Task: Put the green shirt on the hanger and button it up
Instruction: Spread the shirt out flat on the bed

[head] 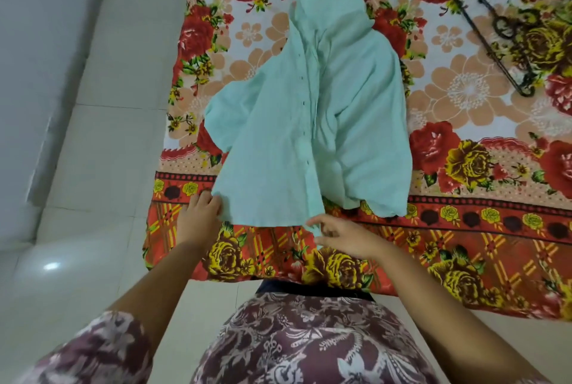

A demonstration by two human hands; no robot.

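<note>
At the far left, pale floor tiles (102,142) run alongside a floral sheet (464,123) printed with red and yellow roses. Its near edge hangs down in front of the person, whose patterned garment (309,343) fills the bottom of the view.

The left hand (199,213) reaches forward over the sheet's red border to the near left corner of the green shirt (278,142). Its fingers (213,199) lie close together with their tips right at the cloth's edge. The cloth hides whether they pinch the corner or only touch it, so I cannot tell.

The green shirt lies spread on the sheet, collar away from the person and hem toward them. A row of small buttons (302,102) runs down its middle. The fabric is rumpled, with folds to the right of the button line, and the right side of the hem reaches onto the red border.

The right hand (343,236) sits at the middle of the hem. Its fingers (311,222) are loosely spread, forefinger and thumb apart, with a tip of the hem lying between them.

Far to the upper right, a dark hanger (499,25) lies flat on the sheet, well apart from the shirt and from both hands.
</note>
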